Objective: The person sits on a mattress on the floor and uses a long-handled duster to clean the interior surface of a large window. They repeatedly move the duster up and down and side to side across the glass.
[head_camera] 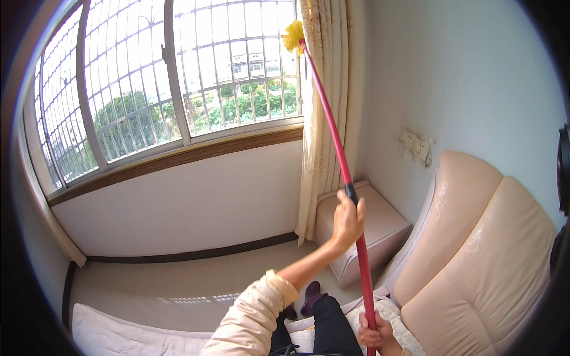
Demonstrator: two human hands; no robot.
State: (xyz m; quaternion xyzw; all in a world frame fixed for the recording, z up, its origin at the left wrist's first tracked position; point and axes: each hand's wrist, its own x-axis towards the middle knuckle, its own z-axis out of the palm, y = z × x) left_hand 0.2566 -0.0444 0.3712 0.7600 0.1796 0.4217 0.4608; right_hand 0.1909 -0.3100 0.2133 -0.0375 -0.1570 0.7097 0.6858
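Observation:
A long red telescopic pole [333,124] with a yellow bristle duster head [293,37] runs up from the bottom of the view to the window's right side. My left hand [348,221] grips the pole just below its black collar [351,192]. Lower down, my right hand [375,330] is closed round the pole near the bottom edge. The duster head is at the left edge of a cream patterned curtain [329,89], in front of the barred window [236,71]; whether it touches the curtain, I cannot tell.
A pale nightstand [376,200] stands in the corner, beside a padded beige headboard [472,249]. Wall sockets [415,144] sit above them. The bed with a quilted cover [133,331] spans the bottom. Tiled floor [178,280] lies between the bed and the window wall.

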